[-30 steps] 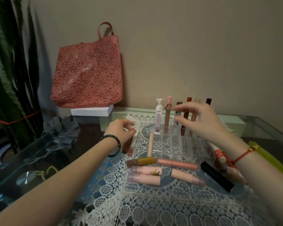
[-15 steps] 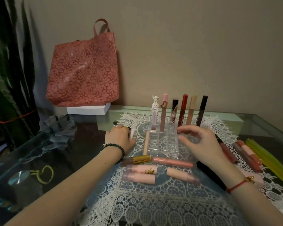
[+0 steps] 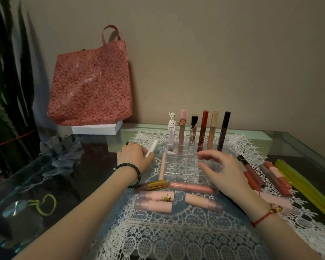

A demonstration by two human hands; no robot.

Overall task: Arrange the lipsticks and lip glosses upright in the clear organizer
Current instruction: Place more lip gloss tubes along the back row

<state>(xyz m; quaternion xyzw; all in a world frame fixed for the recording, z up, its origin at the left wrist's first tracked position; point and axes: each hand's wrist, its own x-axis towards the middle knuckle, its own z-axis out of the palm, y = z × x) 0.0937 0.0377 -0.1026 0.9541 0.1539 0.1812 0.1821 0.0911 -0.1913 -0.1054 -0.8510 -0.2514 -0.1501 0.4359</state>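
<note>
We see our left hand point(image 3: 134, 156) gripping a white tube point(image 3: 152, 148) at 9 o'clock of the clear organizer point(image 3: 183, 166) | right hand point(image 3: 222, 172) loosely spread, holding nothing, over its 3 o'clock side | six glosses point(image 3: 204, 128) upright in its 12 o'clock row | pink lipsticks point(image 3: 154, 205) flat at 6 o'clock

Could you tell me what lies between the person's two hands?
Head view: a slim peach tube lying flat and the clear organizer, front cells empty, sit between the left hand and the right hand.
</note>
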